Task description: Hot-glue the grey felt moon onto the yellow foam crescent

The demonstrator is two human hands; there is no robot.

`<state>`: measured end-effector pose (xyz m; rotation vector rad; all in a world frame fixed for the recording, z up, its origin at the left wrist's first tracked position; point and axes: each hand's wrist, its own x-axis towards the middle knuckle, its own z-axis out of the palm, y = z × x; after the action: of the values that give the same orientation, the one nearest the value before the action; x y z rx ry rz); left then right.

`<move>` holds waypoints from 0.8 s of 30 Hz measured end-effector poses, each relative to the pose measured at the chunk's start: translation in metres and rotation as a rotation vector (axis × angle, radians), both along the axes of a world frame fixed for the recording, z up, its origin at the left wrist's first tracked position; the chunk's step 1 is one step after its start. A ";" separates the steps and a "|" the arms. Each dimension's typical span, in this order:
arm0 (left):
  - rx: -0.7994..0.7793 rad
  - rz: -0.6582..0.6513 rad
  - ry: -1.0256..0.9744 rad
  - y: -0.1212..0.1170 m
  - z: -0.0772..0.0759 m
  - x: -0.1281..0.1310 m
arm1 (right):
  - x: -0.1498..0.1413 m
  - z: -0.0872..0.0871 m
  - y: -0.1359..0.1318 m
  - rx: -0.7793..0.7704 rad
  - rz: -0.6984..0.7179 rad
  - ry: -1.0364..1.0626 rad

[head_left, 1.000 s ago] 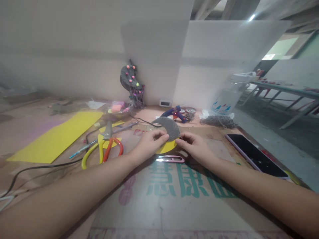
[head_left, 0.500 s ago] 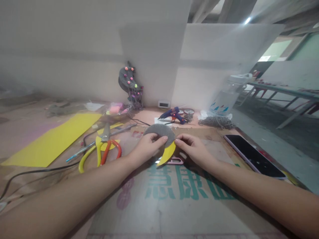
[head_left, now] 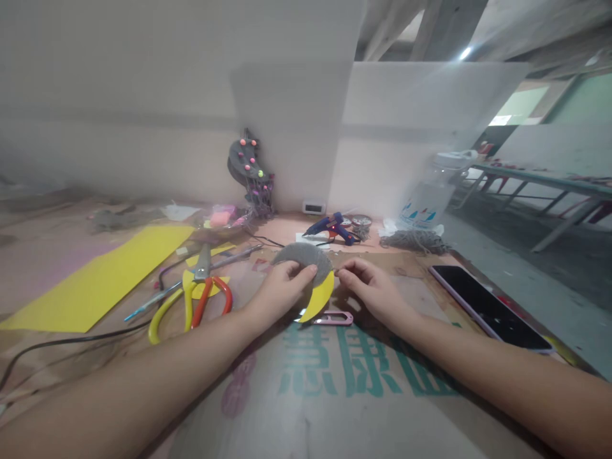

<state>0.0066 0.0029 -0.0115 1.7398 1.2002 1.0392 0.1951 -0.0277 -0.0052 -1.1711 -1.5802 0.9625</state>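
My left hand (head_left: 282, 287) pinches a crescent (head_left: 319, 256), its upper part covered in grey yarn and its lower tip bare yellow. Just right of the crescent's edge is my right hand (head_left: 371, 284), thumb and forefinger pressed together. What sits between those fingertips is too small to make out. Under the yellow tip lie pink-handled thread snips (head_left: 340, 317), partly hidden by the crescent.
Scissors (head_left: 203, 271) with yellow and red handles lie left, near a yellow sheet (head_left: 109, 274). Behind are a blue glue gun (head_left: 332, 224), a decorated grey crescent (head_left: 243, 160), grey yarn (head_left: 415, 241) and a bottle (head_left: 430, 191). A phone (head_left: 488, 306) lies right.
The crescent has turned, so its yellow tip now points down toward me over the snips. My right hand has drawn slightly away from its edge. The view has tipped up a little.
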 end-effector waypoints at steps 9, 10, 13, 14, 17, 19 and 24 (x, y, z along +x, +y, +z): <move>0.031 0.060 -0.025 0.005 -0.006 0.000 | -0.001 0.011 -0.006 0.197 -0.014 -0.351; 0.018 0.062 -0.055 0.005 -0.006 0.000 | 0.002 0.014 -0.005 0.227 0.003 -0.398; -0.057 0.055 -0.183 0.006 -0.008 0.002 | 0.020 0.023 0.007 0.323 -0.044 -0.500; -0.083 0.060 -0.216 0.006 -0.008 0.003 | 0.028 0.026 0.014 0.348 -0.103 -0.529; -0.113 0.081 -0.264 0.005 -0.007 0.004 | 0.050 0.028 0.043 0.343 -0.216 -0.593; -0.111 0.099 -0.275 0.004 -0.004 0.004 | 0.058 0.026 0.065 0.317 -0.235 -0.622; -0.152 0.122 -0.277 0.006 -0.002 0.002 | 0.053 0.022 0.114 0.171 -0.184 -0.649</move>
<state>0.0090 0.0086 -0.0138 1.3696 1.1846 1.1855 0.2477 0.0866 0.0170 -1.5660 -1.9584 0.3209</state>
